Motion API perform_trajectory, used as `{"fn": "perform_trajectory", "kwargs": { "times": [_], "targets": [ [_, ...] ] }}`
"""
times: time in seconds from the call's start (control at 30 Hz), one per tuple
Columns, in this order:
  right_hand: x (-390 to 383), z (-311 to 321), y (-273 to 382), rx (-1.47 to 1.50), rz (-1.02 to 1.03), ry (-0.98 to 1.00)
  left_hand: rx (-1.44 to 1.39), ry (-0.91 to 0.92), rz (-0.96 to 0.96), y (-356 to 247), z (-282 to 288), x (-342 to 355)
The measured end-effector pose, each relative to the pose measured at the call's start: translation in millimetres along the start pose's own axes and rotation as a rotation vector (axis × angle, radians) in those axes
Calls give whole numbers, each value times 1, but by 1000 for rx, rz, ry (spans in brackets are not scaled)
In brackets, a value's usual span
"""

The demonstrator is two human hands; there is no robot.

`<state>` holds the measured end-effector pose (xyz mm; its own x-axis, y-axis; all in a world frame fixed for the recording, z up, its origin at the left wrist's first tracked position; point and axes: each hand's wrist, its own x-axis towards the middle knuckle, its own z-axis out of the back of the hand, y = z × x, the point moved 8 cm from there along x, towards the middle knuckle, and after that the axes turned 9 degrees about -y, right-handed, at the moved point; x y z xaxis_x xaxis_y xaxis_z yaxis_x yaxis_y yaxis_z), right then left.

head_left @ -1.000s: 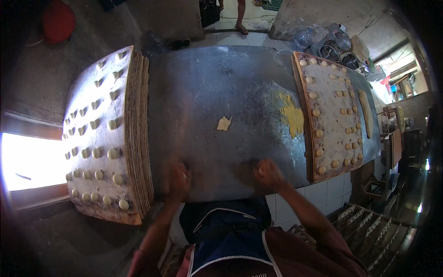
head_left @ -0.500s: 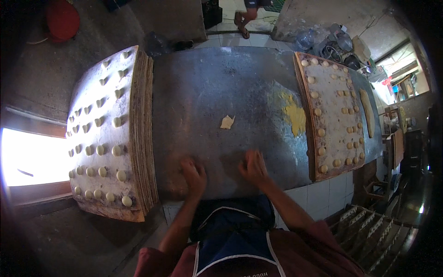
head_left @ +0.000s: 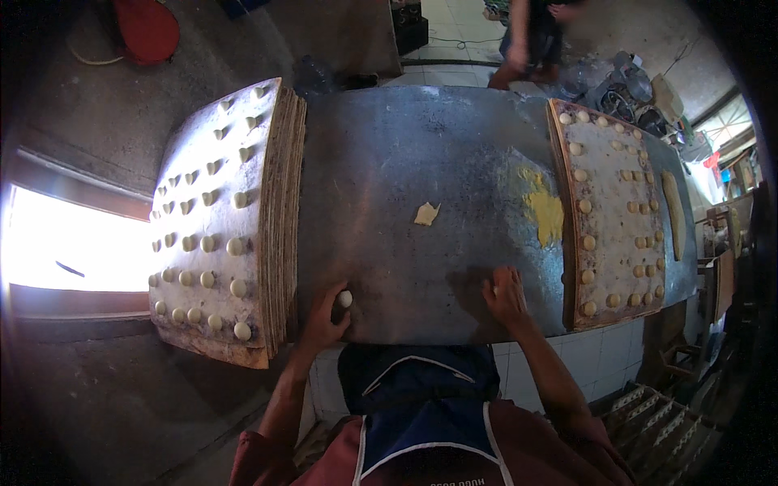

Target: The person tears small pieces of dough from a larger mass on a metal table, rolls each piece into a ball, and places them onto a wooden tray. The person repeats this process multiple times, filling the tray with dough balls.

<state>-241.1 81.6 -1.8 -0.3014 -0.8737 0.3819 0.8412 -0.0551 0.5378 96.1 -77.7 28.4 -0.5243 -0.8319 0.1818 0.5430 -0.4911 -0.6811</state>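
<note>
On the dark metal tabletop [head_left: 381, 154], my left hand [head_left: 322, 317] curves its thumb and fingers around a pale dough ball [head_left: 345, 299] near the front edge. Farther right, my right hand [head_left: 507, 301] rests at the table with its fingers curled down; whatever lies under them is hidden. Beyond and between both hands lies a small flat scrap of dough [head_left: 427, 214]. A yellow smear [head_left: 543, 209], greasy or powdery, covers a patch of the table at the right.
A thick stack of boards [head_left: 282, 219] stands at the left, rows of dough balls on top. On the right, another board [head_left: 600, 223] carries more balls, with a long dough roll [head_left: 673, 215] beyond it. A person [head_left: 531, 40] is at the far doorway.
My hands have moved apart, the left one leftward and the right one rightward. A dough ball now shows at my left hand. The view has shifted, and the person in the doorway is farther right.
</note>
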Motion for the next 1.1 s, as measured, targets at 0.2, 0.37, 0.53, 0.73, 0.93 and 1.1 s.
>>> {"fn": "perform_trajectory", "kwargs": {
  "times": [0.2, 0.37, 0.53, 0.73, 0.93, 1.1],
  "targets": [
    [-23, 9, 10, 99, 164, 154, 14, 365, -5, -14, -11, 6],
    [-37, 32, -5, -187, -26, 185, -26, 631, -262, -85, -15, -19],
    [-21, 35, 13, -149, -1, 405, -148, 160, -159, -107, 89, 30],
    [154, -15, 139, 36, 211, 548, -33, -475, -194, -13, 279, 158],
    [436, -118, 385, 751, 464, 51, 15, -828, -149, 156, 363, 289],
    [543, -222, 491, 824, 546, -469, 71, -415, 255, 244, 319, 338]
  ]
}}
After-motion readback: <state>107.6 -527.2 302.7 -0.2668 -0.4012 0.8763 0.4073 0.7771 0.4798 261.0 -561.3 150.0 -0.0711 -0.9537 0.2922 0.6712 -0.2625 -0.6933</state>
